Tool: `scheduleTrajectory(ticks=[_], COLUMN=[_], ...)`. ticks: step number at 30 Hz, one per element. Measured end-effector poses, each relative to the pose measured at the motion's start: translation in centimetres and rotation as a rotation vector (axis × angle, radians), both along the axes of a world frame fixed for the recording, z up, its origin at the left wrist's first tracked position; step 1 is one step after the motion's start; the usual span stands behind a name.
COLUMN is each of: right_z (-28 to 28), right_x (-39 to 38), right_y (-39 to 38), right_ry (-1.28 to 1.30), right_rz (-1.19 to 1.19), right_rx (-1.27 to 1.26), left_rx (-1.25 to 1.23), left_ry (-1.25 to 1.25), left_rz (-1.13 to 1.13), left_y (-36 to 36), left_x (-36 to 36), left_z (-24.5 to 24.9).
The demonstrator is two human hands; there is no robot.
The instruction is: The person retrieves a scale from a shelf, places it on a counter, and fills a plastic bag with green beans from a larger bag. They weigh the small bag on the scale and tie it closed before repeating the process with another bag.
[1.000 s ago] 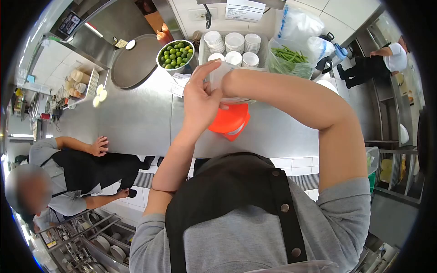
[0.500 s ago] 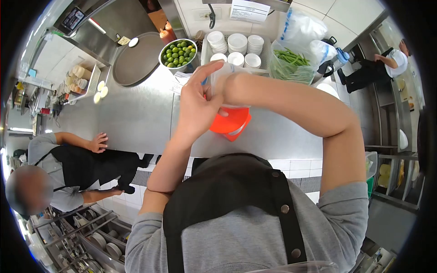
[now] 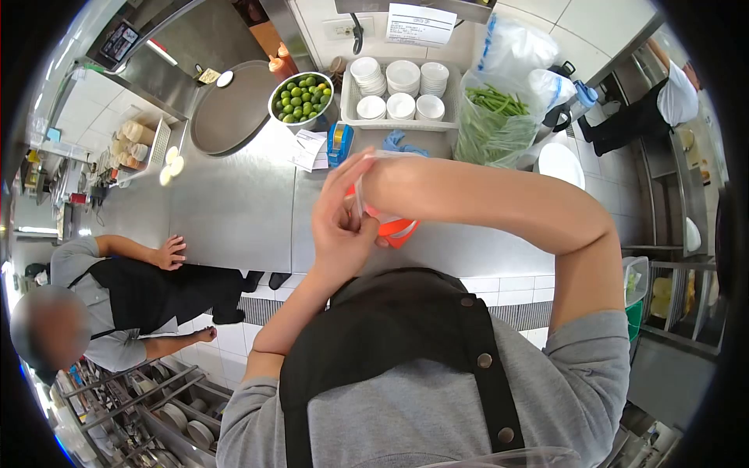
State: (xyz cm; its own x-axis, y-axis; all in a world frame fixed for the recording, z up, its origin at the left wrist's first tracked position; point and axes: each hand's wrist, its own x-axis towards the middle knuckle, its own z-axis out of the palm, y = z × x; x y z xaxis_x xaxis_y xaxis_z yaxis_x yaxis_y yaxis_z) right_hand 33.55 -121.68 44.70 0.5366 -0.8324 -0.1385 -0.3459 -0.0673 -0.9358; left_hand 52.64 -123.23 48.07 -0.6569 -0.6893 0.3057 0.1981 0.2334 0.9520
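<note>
In front of my chest, my left hand [image 3: 341, 222] is closed, its thumb and fingers pinching the edge of a clear plastic bag [image 3: 360, 199]. My right arm reaches across from the right and bends at the wrist. My right hand [image 3: 382, 181] goes down into the bag's mouth, its fingers hidden behind the wrist and plastic. Just below both hands shows a bright orange-red plastic thing [image 3: 402, 232] with a curved rim, mostly covered by them. Behind the hands lie a blue tape dispenser [image 3: 339, 145] and a crumpled blue cloth [image 3: 402, 143].
A bowl of limes [image 3: 303, 100], a crate [image 3: 367, 123] of stacked white dishes and a bag of green beans [image 3: 495, 117] line the back of the steel counter [image 3: 226, 210]. A large round tray [image 3: 234, 117] lies left. A co-worker's hand [image 3: 169, 253] rests on the counter's left edge.
Both hands have come lower and nearer to my body, with the bag between them. More of the orange-red thing is covered. The tape dispenser and blue cloth now show fully behind.
</note>
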Motion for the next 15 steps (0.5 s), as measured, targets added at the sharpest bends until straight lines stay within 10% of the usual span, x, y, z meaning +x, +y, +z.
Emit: scheduleTrajectory(ticks=[3, 6, 15], right_z=[2.5, 11.2, 14.2], right_x=[-0.5, 0.1, -2.2], right_y=[3.0, 5.1, 4.0], right_ry=[-0.103, 0.744, 0.932], right_rz=[-0.019, -0.001, -0.384], right_rx=[-0.103, -0.513, -0.935], left_rx=[-0.010, -0.023, 0.169], left_ry=[-0.013, -0.103, -0.069], left_rz=[0.013, 0.047, 0.096], left_y=[0.6, -1.1, -4.0], left_x=[0.0, 0.0, -3.1], left_z=[0.7, 0.2, 5.6])
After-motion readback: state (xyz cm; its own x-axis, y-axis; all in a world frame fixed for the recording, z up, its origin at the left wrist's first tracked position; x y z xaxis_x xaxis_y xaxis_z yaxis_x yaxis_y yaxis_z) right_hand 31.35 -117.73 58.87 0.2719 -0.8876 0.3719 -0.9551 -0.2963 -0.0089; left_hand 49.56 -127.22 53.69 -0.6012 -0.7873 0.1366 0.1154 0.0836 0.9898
